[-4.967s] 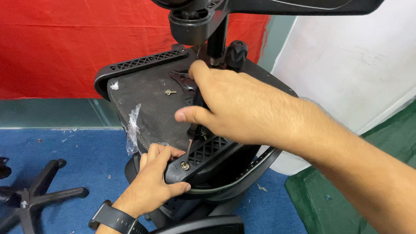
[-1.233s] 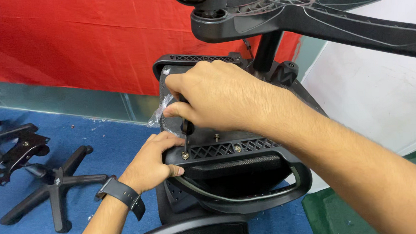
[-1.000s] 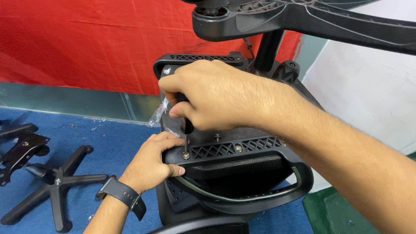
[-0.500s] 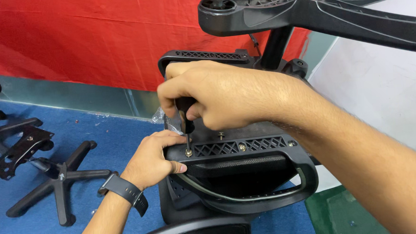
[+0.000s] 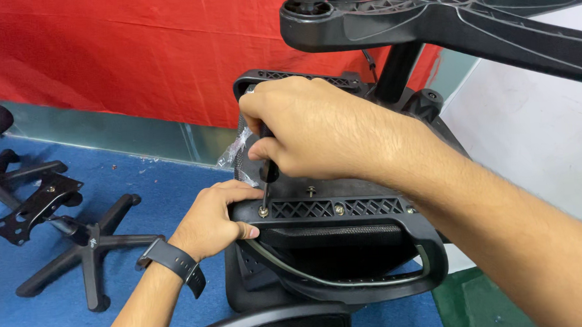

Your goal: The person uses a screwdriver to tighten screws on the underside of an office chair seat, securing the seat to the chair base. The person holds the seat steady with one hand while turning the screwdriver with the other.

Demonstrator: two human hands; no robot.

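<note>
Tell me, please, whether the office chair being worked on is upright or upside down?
Upside down: the chair has its star base on top, seat underside facing up.

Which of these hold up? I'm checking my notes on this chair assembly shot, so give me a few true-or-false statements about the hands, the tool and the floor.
1. The right hand grips a screwdriver whose tip sits on a screw. True.
2. The left hand rests flat on the blue floor. False: it holds the edge of the black chair bracket.
3. A dark watch is worn on the left wrist. True.
4. The backdrop behind the chair is green. False: a red cloth hangs there.
5. A black star-shaped chair base lies on the blue floor to the left. True.
</note>
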